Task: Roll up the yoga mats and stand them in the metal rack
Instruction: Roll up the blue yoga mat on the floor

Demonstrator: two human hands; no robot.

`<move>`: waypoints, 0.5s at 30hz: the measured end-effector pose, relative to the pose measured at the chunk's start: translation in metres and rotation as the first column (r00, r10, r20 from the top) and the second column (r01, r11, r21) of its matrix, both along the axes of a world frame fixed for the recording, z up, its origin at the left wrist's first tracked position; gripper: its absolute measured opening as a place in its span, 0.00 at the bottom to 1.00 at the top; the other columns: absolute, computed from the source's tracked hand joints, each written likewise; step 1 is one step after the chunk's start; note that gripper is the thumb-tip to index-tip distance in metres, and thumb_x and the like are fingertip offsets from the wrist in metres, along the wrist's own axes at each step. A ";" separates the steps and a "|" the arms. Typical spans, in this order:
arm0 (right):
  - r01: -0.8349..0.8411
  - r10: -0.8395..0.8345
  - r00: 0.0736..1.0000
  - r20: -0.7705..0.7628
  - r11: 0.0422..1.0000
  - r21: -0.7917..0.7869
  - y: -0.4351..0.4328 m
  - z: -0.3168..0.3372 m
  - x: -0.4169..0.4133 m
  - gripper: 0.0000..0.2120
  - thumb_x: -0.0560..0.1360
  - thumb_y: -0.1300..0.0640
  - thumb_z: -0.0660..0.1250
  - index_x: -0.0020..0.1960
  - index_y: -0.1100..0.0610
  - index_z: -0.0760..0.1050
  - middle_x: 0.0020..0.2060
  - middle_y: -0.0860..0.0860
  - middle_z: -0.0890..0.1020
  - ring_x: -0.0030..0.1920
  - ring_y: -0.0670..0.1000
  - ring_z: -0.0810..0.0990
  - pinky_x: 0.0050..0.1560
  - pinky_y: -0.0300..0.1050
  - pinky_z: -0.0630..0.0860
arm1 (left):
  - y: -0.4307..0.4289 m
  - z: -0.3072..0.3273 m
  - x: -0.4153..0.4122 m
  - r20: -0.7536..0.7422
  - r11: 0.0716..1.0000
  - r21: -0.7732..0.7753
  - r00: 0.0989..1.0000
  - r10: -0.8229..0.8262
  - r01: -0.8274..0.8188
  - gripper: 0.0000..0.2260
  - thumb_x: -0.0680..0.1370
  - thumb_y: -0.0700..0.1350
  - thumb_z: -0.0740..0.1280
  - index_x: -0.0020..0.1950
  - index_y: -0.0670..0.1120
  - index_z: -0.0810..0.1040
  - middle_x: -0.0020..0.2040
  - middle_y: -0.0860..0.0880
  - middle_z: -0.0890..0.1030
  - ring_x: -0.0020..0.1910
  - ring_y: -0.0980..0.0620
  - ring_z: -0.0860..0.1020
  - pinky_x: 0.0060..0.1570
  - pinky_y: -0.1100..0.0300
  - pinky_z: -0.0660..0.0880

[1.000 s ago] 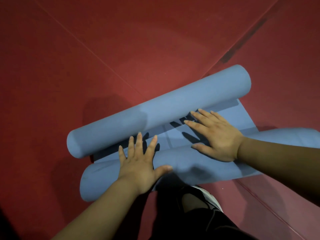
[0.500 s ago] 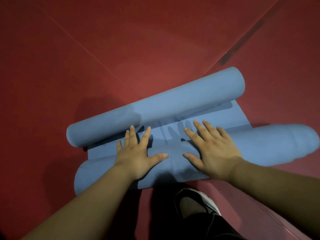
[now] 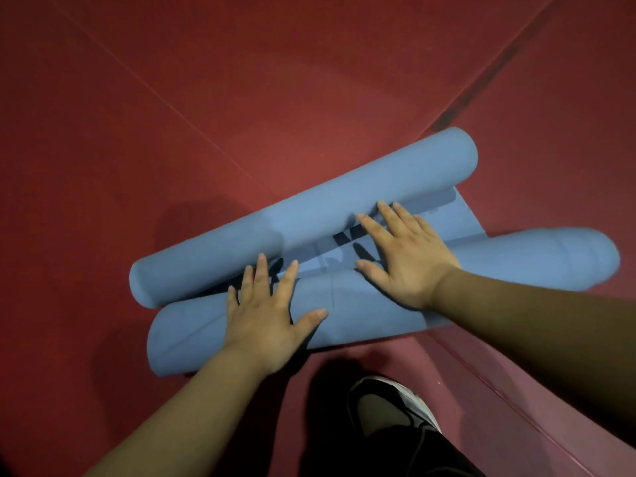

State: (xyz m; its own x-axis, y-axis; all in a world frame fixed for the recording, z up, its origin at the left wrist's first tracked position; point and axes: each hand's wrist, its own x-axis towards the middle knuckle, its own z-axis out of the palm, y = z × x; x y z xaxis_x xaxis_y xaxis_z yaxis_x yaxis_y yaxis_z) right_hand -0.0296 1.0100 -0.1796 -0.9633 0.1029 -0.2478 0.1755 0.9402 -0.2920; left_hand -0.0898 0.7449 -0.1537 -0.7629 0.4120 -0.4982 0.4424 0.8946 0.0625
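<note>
Nearest, behind both grips, a black-and-white shoe [image 3: 389, 407] stood on the red floor [image 3: 172, 132]. The left grip [image 3: 265, 315] lay wide and flat, fingers spread, on the near roll [image 3: 516, 266] of the blue yoga mat [image 3: 192, 332]. To its right the right grip [image 3: 409, 256], equally flat and holding nothing, pressed the same roll. Its fingertips [image 3: 382, 206] reached over the flat strip [image 3: 461, 222] to the foot of the far roll [image 3: 344, 208] just beyond.

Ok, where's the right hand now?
Head view, right of centre: the right hand lies flat on the blue mat, heel on the near roll, fingertips reaching the far roll, with the left hand to its left.
</note>
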 end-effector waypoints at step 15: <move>-0.197 0.196 0.980 0.022 0.975 0.106 -0.013 0.014 0.012 0.44 0.71 0.22 0.50 0.82 0.42 0.54 0.78 0.56 0.66 0.73 0.60 0.70 0.70 0.59 0.66 | 0.005 0.000 -0.033 -0.001 0.995 0.010 0.995 -0.095 0.095 0.53 0.64 0.83 0.60 0.82 0.63 0.44 0.82 0.52 0.56 0.80 0.45 0.54 0.78 0.39 0.48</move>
